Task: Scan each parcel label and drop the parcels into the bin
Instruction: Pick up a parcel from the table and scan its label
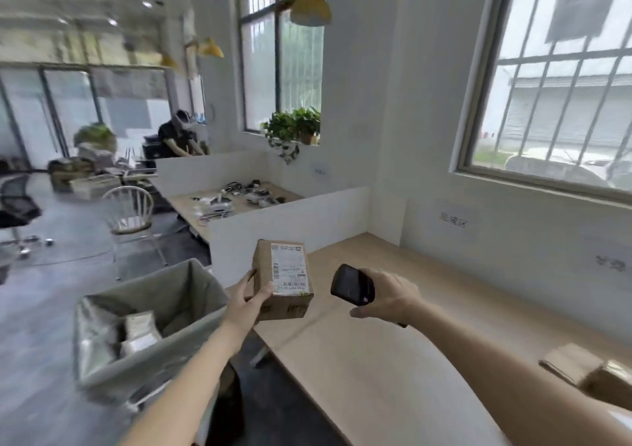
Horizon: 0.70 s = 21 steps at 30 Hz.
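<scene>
Furthest left of the tabletop [393, 360] sits the bin [113, 373], lined with a grey bag, a few pale parcels [138, 334] already lying in its bottom. It stands just off the tabletop's left edge, and that's my drop target. Miss the opening and the box bounces off the rim onto the floor.

Next along, my left hand [248, 300] holds the cardboard parcel [282, 279] up over the tabletop's left end, above and to the right of the bin. My fingers [263, 293] are curled round its lower left corner, thumb round the far side, label [290, 269] facing me. It's a corner grip only, so if I swing toward the bin too fast the box could twist out early.

Then my right hand [390, 300], fingers wrapped round the black handheld scanner [352, 290], close beside the parcel and above the tabletop. Whether it's lined up on the barcode I can't tell; if the label is tilted away from it, the scan may not register, and I'd be dropping an unscanned box.

Far right, at the tabletop's near right corner, more cardboard parcels [591, 375] wait. Reach across carelessly with the scanner in hand and I could knock them off.
</scene>
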Tool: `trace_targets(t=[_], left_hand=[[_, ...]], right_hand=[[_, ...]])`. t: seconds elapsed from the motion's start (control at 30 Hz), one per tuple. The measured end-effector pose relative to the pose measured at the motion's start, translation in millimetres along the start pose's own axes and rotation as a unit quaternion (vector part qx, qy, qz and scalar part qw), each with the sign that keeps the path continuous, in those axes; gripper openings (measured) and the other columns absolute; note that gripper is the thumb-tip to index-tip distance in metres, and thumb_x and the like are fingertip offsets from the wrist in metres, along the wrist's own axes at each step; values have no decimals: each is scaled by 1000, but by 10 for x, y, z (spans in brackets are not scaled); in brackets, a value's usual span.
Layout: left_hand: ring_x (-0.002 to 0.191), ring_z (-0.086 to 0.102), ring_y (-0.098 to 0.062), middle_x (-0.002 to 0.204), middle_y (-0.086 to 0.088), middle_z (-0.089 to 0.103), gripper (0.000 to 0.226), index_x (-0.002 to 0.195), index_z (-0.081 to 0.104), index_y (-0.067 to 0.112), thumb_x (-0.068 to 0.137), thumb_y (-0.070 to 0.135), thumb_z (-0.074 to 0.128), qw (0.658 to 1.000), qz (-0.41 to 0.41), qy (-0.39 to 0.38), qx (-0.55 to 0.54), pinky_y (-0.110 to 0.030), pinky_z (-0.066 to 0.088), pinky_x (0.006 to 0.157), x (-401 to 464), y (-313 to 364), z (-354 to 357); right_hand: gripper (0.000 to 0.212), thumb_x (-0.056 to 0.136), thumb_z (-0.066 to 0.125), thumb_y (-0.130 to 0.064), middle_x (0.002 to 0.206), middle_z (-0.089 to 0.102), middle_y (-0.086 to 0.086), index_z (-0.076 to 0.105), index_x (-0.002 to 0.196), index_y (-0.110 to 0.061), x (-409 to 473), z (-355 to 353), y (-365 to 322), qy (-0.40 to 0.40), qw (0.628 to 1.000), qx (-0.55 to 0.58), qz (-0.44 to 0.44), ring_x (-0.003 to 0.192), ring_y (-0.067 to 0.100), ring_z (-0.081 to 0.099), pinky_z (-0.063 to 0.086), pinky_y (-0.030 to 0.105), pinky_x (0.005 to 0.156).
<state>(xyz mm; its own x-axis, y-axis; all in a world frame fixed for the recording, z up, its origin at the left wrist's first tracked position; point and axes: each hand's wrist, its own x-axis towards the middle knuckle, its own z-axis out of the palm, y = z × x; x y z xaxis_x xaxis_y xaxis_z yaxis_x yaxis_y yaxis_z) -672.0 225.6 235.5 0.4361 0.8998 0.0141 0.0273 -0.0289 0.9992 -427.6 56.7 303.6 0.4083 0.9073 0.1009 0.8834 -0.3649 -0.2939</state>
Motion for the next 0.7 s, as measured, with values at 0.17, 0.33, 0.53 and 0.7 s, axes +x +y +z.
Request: trace_targets(t=[0.17, 0.33, 0.53, 0.7], left_hand=[[116, 59, -22, 127, 2, 61, 54, 139, 45, 41, 90, 46, 68, 998, -13, 68, 5, -47, 47, 104, 88, 65, -891], [124, 54, -26, 136, 3, 57, 84, 146, 40, 44, 72, 69, 71, 989, -46, 139, 12, -54, 44, 106, 394, -111, -1683], [120, 59, -28, 136, -1, 59, 82, 138, 45, 47, 65, 70, 74, 978, -72, 197, -8, -55, 50, 100, 985, -452, -2398], [122, 56, -31, 136, -4, 57, 65, 147, 40, 37, 89, 51, 66, 969, -72, 235, 26, -57, 47, 101, 1574, -488, -2736]], right_hand=[[72, 69, 81, -57, 108, 62, -15, 53, 133, -41, 608, 361, -841, -2, 997, 13, -70, 101, 16, 58, 41, 30, 72], [66, 69, 82, -57, 103, 60, -13, 55, 125, -35, 1195, 687, -1543, -28, 990, 6, -141, 96, 17, 58, 42, 32, 69], [65, 69, 80, -57, 107, 61, -12, 55, 124, -34, 2055, 1161, -2050, -49, 980, 13, -192, 102, 19, 60, 43, 32, 71], [64, 68, 80, -54, 108, 64, -9, 56, 124, -32, 2955, 1592, -2384, -73, 973, 24, -220, 101, 20, 61, 48, 33, 75]])
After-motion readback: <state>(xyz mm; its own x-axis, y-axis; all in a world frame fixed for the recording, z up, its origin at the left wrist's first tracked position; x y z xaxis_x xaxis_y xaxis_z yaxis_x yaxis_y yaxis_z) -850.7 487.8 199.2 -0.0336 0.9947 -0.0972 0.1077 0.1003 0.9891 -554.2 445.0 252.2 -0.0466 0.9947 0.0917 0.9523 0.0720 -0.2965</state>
